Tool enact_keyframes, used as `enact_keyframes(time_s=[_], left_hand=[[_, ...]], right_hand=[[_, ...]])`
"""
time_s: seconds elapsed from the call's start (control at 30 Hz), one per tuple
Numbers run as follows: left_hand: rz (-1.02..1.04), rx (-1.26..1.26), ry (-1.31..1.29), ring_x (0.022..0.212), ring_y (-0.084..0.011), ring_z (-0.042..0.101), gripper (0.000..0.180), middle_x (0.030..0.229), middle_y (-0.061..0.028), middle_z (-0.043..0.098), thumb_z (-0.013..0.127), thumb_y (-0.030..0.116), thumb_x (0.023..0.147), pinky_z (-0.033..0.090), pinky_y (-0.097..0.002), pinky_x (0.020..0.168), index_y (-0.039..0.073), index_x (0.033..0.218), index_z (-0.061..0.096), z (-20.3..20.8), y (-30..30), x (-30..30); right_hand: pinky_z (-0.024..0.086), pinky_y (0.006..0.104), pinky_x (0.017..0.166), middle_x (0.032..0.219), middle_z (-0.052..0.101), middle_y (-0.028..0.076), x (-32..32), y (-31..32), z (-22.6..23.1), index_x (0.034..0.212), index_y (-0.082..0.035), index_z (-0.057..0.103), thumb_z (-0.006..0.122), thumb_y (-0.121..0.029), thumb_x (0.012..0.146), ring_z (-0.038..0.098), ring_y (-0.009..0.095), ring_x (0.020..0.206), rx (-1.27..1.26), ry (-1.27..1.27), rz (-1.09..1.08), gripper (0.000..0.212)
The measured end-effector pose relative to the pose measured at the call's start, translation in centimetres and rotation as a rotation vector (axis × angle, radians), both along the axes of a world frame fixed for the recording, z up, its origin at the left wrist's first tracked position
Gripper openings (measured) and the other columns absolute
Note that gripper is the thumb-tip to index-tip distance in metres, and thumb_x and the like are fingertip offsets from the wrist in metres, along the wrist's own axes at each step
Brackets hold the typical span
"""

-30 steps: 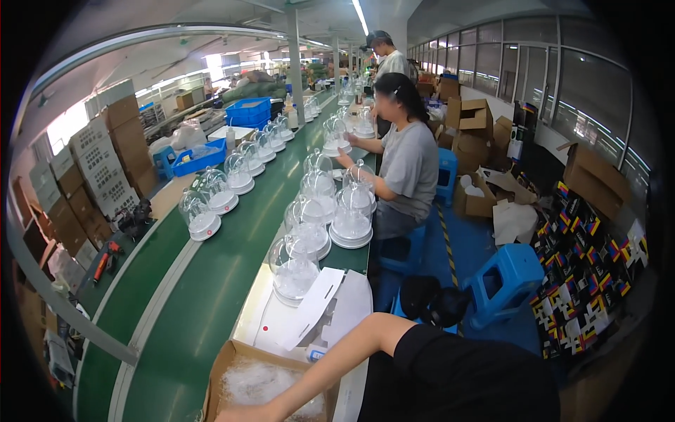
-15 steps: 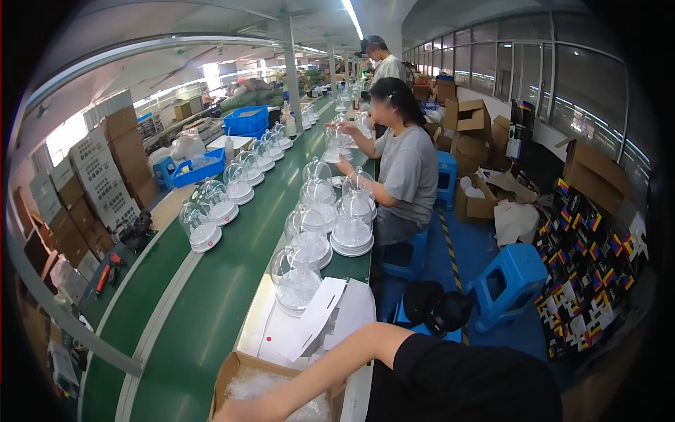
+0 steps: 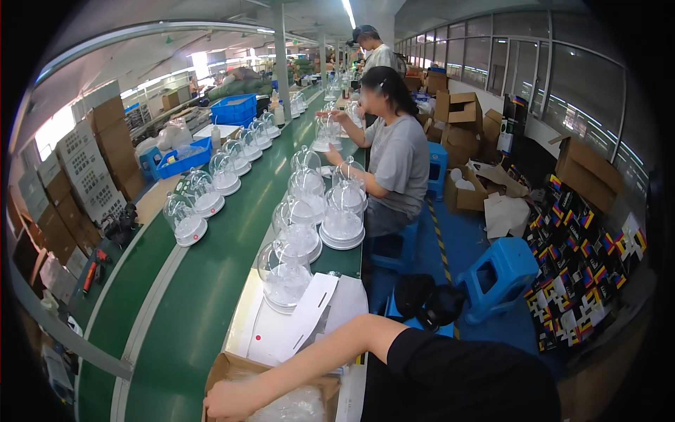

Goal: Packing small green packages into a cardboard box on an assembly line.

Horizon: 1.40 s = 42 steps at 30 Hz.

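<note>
1. Head view: The right hand (image 3: pixel 233 400) reaches down at the left side of an open brown box (image 3: pixel 222 365) by the lower edge of the picture. Its fingers (image 3: pixel 214 406) look curled over that side; I cannot tell whether they grasp anything.
2. Head view: Clear plastic (image 3: pixel 295 406) lies in the box, below the forearm; its shape is too blurred to tell.
3. Head view: Just beyond the box, a white sheet (image 3: pixel 310 316) lies on the surface (image 3: pixel 241 336), next to the nearest clear dome (image 3: pixel 284 273) on its white base.
4. Head view: More such domes stand behind it, and a row of them (image 3: pixel 186 224) runs along the far side of the green belt (image 3: pixel 197 309).
5. Head view: A co-worker (image 3: pixel 399 151) in grey sits further along, both hands at another dome (image 3: pixel 326 135).
</note>
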<state>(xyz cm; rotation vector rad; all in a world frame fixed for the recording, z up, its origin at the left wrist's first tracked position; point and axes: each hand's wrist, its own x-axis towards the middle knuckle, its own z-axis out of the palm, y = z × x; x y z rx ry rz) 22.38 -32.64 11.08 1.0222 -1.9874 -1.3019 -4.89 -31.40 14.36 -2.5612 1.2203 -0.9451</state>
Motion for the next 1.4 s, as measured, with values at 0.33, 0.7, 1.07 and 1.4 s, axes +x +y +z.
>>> enact_keyframes(time_s=[0.33,0.7,1.07,1.4], left_hand=[[-0.013,-0.12,-0.389,0.073,-0.012,0.055,0.018,0.087,-0.0059,0.064,0.058,0.009,0.092,0.048,-0.0268,0.065,0.0,0.106,0.063,1.3,-0.1,0.5],[-0.012,0.023,-0.159,0.096,-0.0285,0.057,0.039,0.113,-0.0193,0.058,0.055,0.015,0.094,0.05,-0.0367,0.08,-0.003,0.127,0.046,4.6,0.4,-6.3],[0.128,-0.051,-0.1,0.114,-0.0246,0.052,0.051,0.128,-0.0174,0.051,0.056,0.0,0.083,0.042,-0.0325,0.096,-0.004,0.132,0.043,0.3,1.5,0.2],[0.076,0.073,0.017,0.08,-0.0091,0.051,0.011,0.087,-0.0056,0.057,0.047,-0.003,0.09,0.044,-0.0233,0.071,-0.004,0.101,0.049,4.1,4.2,-2.9]], right_hand=[[0.049,0.0455,0.055,0.067,0.065,0.011,0.1,2.0,0.5,0.073,-0.01,0.071,0.064,-0.024,0.07,0.064,0.031,0.063,0.221,0.168,-0.153,0.016],[0.048,0.041,0.062,0.076,0.061,0.013,1.4,-0.3,-3.9,0.08,-0.003,0.065,0.061,-0.011,0.076,0.061,0.032,0.07,0.181,-0.773,-0.052,0.01],[0.046,0.0365,0.063,0.083,0.057,0.01,-0.8,0.6,1.8,0.088,-0.004,0.062,0.059,-0.01,0.086,0.059,0.027,0.073,0.099,-0.77,-0.073,0.008],[0.046,0.0326,0.062,0.081,0.058,0.01,-4.9,2.2,10.9,0.088,-0.004,0.065,0.061,-0.011,0.085,0.06,0.023,0.075,-0.162,-0.607,-0.112,0.008]])
